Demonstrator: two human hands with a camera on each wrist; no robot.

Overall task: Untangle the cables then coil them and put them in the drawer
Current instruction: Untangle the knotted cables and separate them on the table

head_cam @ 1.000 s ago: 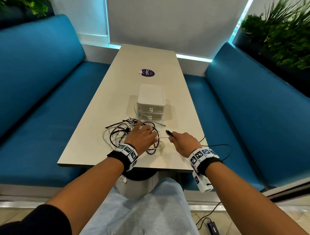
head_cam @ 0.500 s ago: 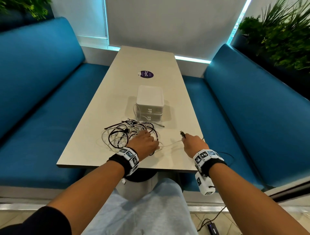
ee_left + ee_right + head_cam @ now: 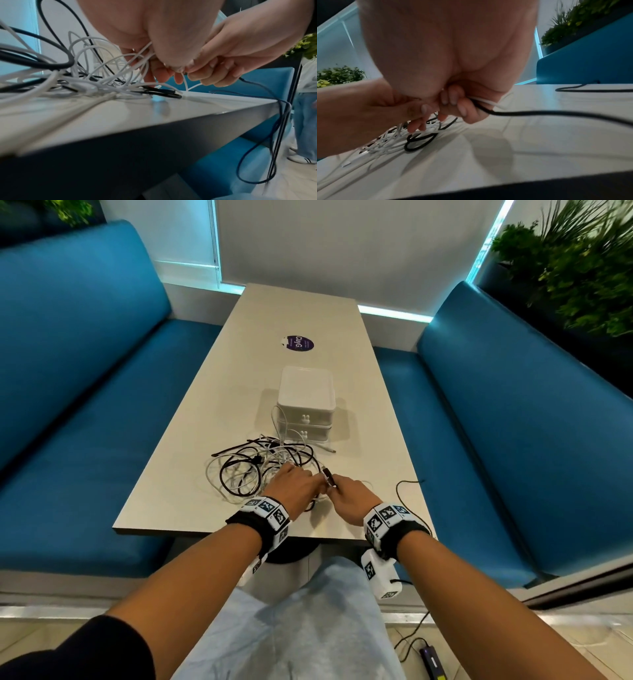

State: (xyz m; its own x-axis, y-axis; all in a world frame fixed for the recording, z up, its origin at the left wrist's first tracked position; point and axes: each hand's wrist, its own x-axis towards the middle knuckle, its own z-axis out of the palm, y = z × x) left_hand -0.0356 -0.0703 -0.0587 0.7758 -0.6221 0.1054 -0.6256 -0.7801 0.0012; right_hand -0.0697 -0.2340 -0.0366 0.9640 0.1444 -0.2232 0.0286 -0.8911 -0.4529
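Note:
A tangle of black and white cables (image 3: 253, 470) lies on the near end of the beige table (image 3: 191, 440). A white two-drawer box (image 3: 306, 402) stands just behind it, both drawers closed. My left hand (image 3: 294, 486) rests on the tangle's right edge, its fingers pinching white cable strands (image 3: 144, 54). Close beside it, my right hand (image 3: 346, 494) grips a black cable (image 3: 539, 113) together with a white strand, and a black plug (image 3: 328, 475) sticks up from its fist. The black cable trails right over the table and off its edge (image 3: 406, 486).
Blue padded benches (image 3: 85, 392) run along both sides of the table. A purple round sticker (image 3: 297, 343) lies farther along the tabletop. Plants (image 3: 575, 261) stand behind the right bench. A black adapter (image 3: 432, 662) lies on the floor. A standing person's legs (image 3: 307, 121) show beyond the bench.
My right hand swung out to the right with the black plug, then came back left and now sits against my left hand. My left hand stayed on the tangle.

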